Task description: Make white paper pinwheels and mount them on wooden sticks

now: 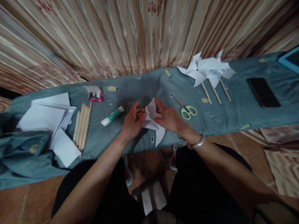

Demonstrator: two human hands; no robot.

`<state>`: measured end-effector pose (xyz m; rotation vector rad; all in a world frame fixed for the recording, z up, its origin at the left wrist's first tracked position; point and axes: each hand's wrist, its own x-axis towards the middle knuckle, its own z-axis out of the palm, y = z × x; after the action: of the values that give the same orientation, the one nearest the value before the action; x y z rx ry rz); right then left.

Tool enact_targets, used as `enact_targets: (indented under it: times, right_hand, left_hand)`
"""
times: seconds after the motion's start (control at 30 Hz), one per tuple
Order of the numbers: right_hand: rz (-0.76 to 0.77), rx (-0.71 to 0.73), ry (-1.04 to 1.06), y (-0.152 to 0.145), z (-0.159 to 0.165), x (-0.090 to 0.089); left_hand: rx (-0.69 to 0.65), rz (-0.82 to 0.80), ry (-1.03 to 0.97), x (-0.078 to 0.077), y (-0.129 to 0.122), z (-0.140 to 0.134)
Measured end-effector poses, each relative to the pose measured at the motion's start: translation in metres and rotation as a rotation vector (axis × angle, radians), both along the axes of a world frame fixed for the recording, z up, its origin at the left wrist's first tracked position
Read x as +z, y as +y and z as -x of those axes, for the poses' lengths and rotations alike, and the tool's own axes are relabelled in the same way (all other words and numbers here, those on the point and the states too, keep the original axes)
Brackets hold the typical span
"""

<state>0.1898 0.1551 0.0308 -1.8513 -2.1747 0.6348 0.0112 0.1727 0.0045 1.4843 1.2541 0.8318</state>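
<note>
A white paper pinwheel (153, 124) is held between both hands over the near middle of the cloth-covered table. My left hand (133, 122) is closed on its left side, thumb and fingers pinching near the centre. From the right, my right hand (169, 118) grips the opposite side, with its thumb by the middle. One blade points up between the hands and another hangs toward me. The fingers hide part of the centre. A glue stick (112, 116) lies just left of my left hand, and green-handled scissors (187, 109) rest right of my right hand.
Pinwheels on sticks (207, 70) lie at the back right, near a black phone (263, 92) and a blue-edged tablet (289, 59). Leftward are an open box of pins (95, 95), several wooden sticks (83, 124) and white paper sheets (44, 115). A curtain (130, 34) hangs behind.
</note>
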Motion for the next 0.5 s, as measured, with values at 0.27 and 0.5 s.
enact_targets:
  times: [0.27, 0.5]
  right_hand:
    - [0.006, -0.036, 0.068, -0.006, 0.002, -0.003]
    - [-0.042, -0.053, 0.200, -0.009, -0.002, -0.011]
  left_hand:
    - [-0.031, -0.061, 0.082, -0.004, 0.000, -0.007]
    - [-0.061, -0.158, 0.184, -0.001, -0.006, -0.012]
